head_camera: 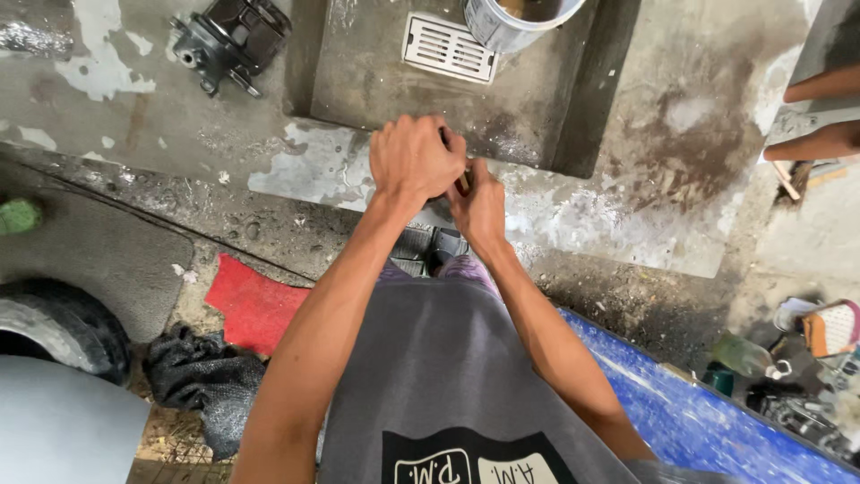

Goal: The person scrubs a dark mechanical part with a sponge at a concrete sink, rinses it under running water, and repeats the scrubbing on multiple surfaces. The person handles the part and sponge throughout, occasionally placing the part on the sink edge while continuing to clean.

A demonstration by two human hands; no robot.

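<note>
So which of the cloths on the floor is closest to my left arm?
The red cloth, lying flat just beside the left forearm. The crumpled black rag sits farther out and lower, next to the tyre.

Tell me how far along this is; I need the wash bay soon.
Little looks finished. Both hands, left hand and right hand, are clasped on a small dark part, mostly hidden. The black metal part lies apart on the concrete, untouched, and the bucket stands by the drain grate.
</note>
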